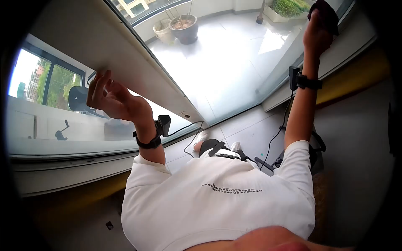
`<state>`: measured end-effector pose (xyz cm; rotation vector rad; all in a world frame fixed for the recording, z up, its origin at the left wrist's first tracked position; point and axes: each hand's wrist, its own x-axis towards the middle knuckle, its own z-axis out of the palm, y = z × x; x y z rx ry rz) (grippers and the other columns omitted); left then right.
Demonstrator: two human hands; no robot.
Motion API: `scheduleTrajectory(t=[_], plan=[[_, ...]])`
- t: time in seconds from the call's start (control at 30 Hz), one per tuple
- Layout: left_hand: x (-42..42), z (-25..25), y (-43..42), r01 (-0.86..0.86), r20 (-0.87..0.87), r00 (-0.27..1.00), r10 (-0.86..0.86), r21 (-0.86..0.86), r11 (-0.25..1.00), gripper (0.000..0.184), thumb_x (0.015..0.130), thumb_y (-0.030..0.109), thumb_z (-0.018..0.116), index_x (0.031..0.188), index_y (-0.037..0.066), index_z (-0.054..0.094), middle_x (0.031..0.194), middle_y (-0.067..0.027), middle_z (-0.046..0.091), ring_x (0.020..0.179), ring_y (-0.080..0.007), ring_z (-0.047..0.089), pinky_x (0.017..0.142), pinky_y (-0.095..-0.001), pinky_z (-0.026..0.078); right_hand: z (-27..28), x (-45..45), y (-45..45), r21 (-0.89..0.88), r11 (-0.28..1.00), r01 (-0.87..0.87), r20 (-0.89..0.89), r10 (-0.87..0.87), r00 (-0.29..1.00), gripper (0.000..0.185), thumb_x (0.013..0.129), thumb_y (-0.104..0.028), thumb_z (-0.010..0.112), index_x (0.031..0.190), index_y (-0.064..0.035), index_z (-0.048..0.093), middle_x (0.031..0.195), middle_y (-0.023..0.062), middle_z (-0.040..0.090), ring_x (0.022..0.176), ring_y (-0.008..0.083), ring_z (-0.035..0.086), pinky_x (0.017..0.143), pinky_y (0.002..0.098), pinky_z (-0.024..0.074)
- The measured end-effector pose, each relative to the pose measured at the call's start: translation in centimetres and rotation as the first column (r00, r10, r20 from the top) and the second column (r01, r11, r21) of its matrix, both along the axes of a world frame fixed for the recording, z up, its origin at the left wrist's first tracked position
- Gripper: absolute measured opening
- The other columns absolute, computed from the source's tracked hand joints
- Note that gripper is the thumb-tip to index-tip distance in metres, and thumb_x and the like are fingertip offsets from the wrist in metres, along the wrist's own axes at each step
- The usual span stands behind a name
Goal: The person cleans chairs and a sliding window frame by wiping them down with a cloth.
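My left hand (113, 98) is raised at the lower edge of a pale door frame (121, 62). Its fingers are partly bent and apart, with nothing visible in them; I cannot tell whether they press on the frame. At the upper right, my right hand (317, 39) grips a dark maroon cloth (324, 16), with that arm stretched far forward beside a glass panel (278, 83) and its frame. A black strap with a small device sits on each wrist, the left strap (148, 142) and the right strap (309, 82), and cables trail from them.
Beyond the glass are a tiled balcony floor (226, 54), a dark plant pot (184, 33), a lighter pot (163, 31) and a planter with greenery (289, 7). A dark chair (78, 98) shows at left. The door track (234, 115) crosses the floor ahead of my shoes.
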<state>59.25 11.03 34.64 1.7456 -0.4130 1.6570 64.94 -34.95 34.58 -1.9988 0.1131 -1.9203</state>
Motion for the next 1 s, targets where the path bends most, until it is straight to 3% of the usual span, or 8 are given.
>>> scheduleTrajectory(t=[0.13,0.27,0.4,0.57,0.73,0.8,0.87,1.0], plan=[[0.9,0.3,-0.8,0.055,-0.030,0.997,-0.065,-0.243,0.969,0.026,0.100,0.019,0.047,0.118,0.001,0.049,0.112,-0.0114,0.043,0.099,-0.0218,0.049,0.081,-0.0352,0.043,-0.5,0.8,-5.3,0.349,0.924,0.157,-0.214,-0.084,0.973,0.044,0.093,-0.051,0.051,0.094,-0.0133,0.073,0.094,0.0062,0.073,0.091,0.0303,0.067,0.076,0.0400,0.0508],[1.7,0.1,-2.1,-0.213,0.149,0.967,0.205,0.035,0.976,0.038,0.101,0.035,0.045,0.121,0.003,0.049,0.118,-0.0136,0.040,0.113,-0.0260,0.041,0.092,-0.0422,0.039,-3.4,1.4,-6.8,0.433,0.893,0.121,-0.177,-0.048,0.983,0.045,0.092,-0.050,0.053,0.097,-0.0099,0.072,0.094,0.0103,0.073,0.089,0.0310,0.069,0.079,0.0386,0.0519],[1.2,0.1,-3.1,-0.395,0.139,0.916,0.375,0.167,0.903,0.051,0.097,0.047,0.050,0.129,0.007,0.050,0.127,-0.0161,0.044,0.117,-0.0303,0.040,0.097,-0.0446,0.040,1.2,-2.5,6.0,0.166,0.896,-0.413,0.103,0.400,0.911,0.019,0.093,-0.021,0.062,0.099,-0.0041,0.068,0.096,0.0095,0.070,0.088,0.0247,0.067,0.078,0.0337,0.0512],[1.8,0.2,-3.1,-0.471,0.121,0.881,0.457,0.130,0.873,0.044,0.093,0.032,0.061,0.128,0.006,0.053,0.128,-0.0168,0.046,0.118,-0.0313,0.039,0.098,-0.0473,0.040,0.2,-6.3,20.3,-0.047,0.753,-0.657,-0.165,0.643,0.748,0.058,0.072,-0.020,0.077,0.125,-0.0052,0.058,0.108,0.0222,0.061,0.068,0.0279,0.068,0.057,0.0340,0.0557],[1.7,0.5,-2.5,-0.538,0.236,0.839,0.491,0.214,0.815,0.028,0.099,0.012,0.047,0.126,0.005,0.055,0.124,-0.0158,0.048,0.116,-0.0301,0.042,0.099,-0.0449,0.041,0.5,-4.3,18.3,-0.343,0.843,-0.414,-0.230,0.352,0.907,0.060,0.081,-0.037,0.073,0.133,-0.0146,0.056,0.084,0.0068,0.063,0.057,0.0145,0.061,0.048,0.0293,0.0445],[1.9,0.2,-2.2,-0.502,0.216,0.861,0.461,0.208,0.840,0.029,0.099,0.013,0.048,0.126,0.005,0.055,0.126,-0.0161,0.047,0.118,-0.0300,0.042,0.099,-0.0432,0.042,2.6,-3.3,12.8,-0.290,0.896,-0.337,-0.189,0.291,0.938,0.068,0.076,-0.042,0.078,0.132,-0.0103,0.056,0.066,0.0047,0.059,0.053,0.0182,0.060,0.049,0.0318,0.0468],[1.8,0.2,-2.5,-0.483,0.192,0.872,0.449,0.194,0.854,0.030,0.100,0.016,0.049,0.128,0.007,0.056,0.128,-0.0167,0.046,0.119,-0.0298,0.042,0.100,-0.0428,0.042,4.5,-2.7,6.3,-0.304,0.939,-0.164,-0.095,0.142,0.985,0.041,0.079,-0.036,0.075,0.104,-0.0053,0.065,0.059,0.0089,0.059,0.050,0.0237,0.061,0.048,0.0337,0.0473],[1.4,0.0,-3.0,-0.436,0.132,0.898,0.420,0.126,0.891,0.034,0.101,0.022,0.049,0.130,0.007,0.057,0.133,-0.0196,0.051,0.121,-0.0331,0.046,0.101,-0.0459,0.037,4.8,-1.4,-5.9,-0.184,0.979,0.088,-0.251,-0.133,0.959,0.044,0.091,-0.051,0.049,0.088,-0.0135,0.071,0.063,0.0129,0.064,0.058,0.0337,0.064,0.050,0.0427,0.0493]])
